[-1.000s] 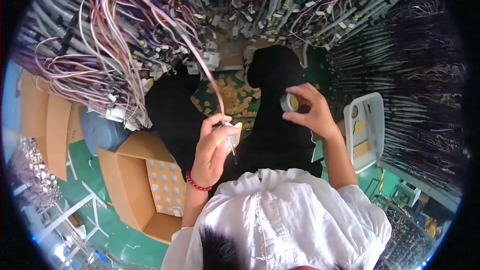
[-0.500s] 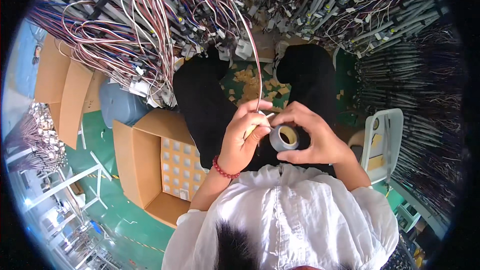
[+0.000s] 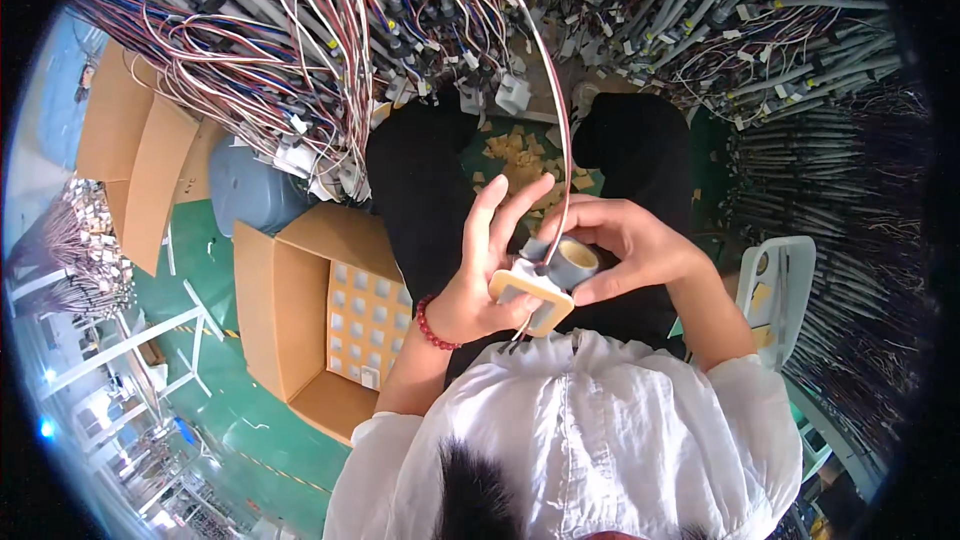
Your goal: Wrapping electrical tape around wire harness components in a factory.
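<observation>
Right hand (image 3: pixel 640 245) grip on tape roll (image 3: pixel 572 262), wires (image 3: pixel 300 60) seemingly crowding

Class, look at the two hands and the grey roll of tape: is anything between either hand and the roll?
Nothing visible is. The right hand already holds the grey tape roll in its fingers, and the left hand touches it from the other side, together with a tan rectangular frame piece and a thin wire bundle running up to the harness.
</observation>
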`<act>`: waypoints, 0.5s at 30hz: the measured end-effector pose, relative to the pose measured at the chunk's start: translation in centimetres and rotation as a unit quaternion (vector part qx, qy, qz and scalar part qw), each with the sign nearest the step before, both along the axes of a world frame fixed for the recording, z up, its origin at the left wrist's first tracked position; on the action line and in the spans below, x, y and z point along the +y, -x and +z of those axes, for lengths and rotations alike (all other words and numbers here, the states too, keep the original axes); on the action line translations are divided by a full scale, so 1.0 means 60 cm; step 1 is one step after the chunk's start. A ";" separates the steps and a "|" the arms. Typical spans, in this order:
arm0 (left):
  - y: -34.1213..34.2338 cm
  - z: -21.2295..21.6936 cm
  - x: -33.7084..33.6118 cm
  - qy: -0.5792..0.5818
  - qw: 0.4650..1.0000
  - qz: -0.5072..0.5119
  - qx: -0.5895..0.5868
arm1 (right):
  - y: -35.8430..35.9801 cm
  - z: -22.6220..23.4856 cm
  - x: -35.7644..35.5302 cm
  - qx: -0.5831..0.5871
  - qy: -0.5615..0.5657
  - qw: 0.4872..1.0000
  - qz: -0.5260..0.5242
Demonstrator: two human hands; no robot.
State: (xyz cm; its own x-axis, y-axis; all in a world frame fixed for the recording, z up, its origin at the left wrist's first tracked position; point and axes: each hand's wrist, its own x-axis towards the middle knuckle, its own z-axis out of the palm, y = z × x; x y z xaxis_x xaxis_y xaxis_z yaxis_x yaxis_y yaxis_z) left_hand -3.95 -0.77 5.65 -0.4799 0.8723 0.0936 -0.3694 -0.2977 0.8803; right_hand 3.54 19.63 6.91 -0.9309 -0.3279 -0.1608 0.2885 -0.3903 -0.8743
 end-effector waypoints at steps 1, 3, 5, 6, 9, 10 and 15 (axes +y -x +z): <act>0.003 -0.002 -0.003 0.001 1.000 0.004 0.000 | 0.005 0.006 0.000 0.012 -0.003 1.000 0.015; 0.012 -0.007 -0.008 -0.006 0.999 -0.036 -0.002 | 0.012 0.014 0.001 0.038 -0.018 0.999 0.035; 0.012 -0.003 -0.007 -0.004 0.999 -0.039 -0.010 | 0.014 0.021 0.005 0.057 -0.036 0.996 0.050; 0.012 -0.003 -0.007 -0.002 0.999 -0.048 -0.018 | 0.016 0.024 0.008 0.077 -0.054 0.993 0.064; 0.012 0.000 -0.009 0.010 0.998 -0.062 -0.031 | 0.026 0.029 0.016 0.143 -0.117 0.977 0.102; 0.013 0.002 -0.007 0.012 0.997 -0.069 -0.042 | 0.027 0.029 0.018 0.176 -0.144 0.966 0.125; 0.018 0.001 0.002 -0.019 0.995 -0.086 -0.037 | 0.020 0.027 0.009 0.168 -0.104 0.972 0.130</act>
State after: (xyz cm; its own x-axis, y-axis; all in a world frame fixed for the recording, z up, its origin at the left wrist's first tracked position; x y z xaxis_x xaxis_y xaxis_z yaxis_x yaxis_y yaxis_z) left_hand -5.05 -0.66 5.72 -0.3311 0.9386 0.0973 -0.4811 -0.2566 0.8383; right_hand 2.34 20.15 8.52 -0.8323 -0.5520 0.0505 0.0383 -0.1481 -0.9882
